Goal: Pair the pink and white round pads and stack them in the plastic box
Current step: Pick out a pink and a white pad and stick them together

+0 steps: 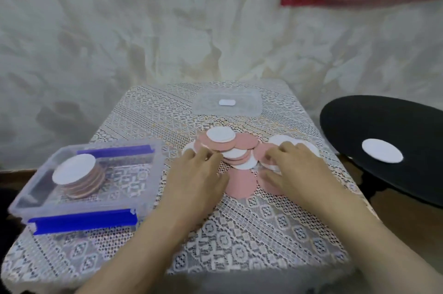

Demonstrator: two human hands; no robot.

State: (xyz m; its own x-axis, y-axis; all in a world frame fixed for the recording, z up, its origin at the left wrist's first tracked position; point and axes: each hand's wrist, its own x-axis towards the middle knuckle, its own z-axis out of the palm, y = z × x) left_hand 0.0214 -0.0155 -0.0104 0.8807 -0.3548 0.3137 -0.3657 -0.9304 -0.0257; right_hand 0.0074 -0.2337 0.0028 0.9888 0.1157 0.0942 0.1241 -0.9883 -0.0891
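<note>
In the lower centre, the left hand [191, 174] is curling its fingertips onto the pile's edge; the right hand [294, 171] is lying over a white pad, thumb on a pink one; whether either is pinching, I cannot tell. At middle left, the plastic box [151, 181] is holding a white-topped stack [79, 174]. The loose pile [230, 150] is sitting mid-frame; picking a pair seems in hand, and the next move is calling for peeling off one pink and one white cleanly. Beyond, a clear lid [227, 104] is lying flat.
</note>
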